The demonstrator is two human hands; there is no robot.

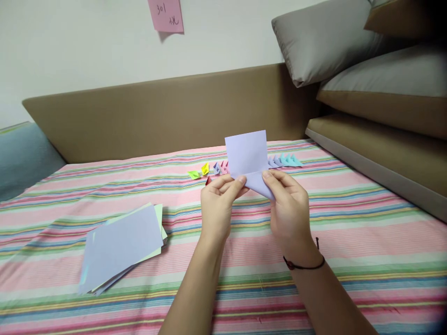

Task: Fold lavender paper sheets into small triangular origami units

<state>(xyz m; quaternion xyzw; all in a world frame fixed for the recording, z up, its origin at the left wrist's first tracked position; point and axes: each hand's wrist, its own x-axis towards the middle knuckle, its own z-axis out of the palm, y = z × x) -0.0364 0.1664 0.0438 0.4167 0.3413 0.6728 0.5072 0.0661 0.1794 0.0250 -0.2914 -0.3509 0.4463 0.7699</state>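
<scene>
Both my hands hold a lavender sheet of paper (pixel 246 156) up above the striped bedsheet (pixel 349 223). My left hand (pixel 219 204) pinches its lower left corner. My right hand (pixel 287 204) grips the lower right part, where the bottom edge is folded over. The upper part of the sheet stands upright and flat. Behind the sheet a row of small folded paper pieces lies on the bed: yellow-green ones (pixel 199 171) at the left, purple and pink in the middle, light blue ones (pixel 288 160) at the right. Part of the row is hidden by the sheet.
A loose stack of lavender and pale green paper sheets (pixel 122 244) lies on the bed at the left. A tan padded headboard (pixel 157 111) runs along the back, with stacked cushions (pixel 377 88) at the right. A pink note (pixel 165 15) hangs on the wall.
</scene>
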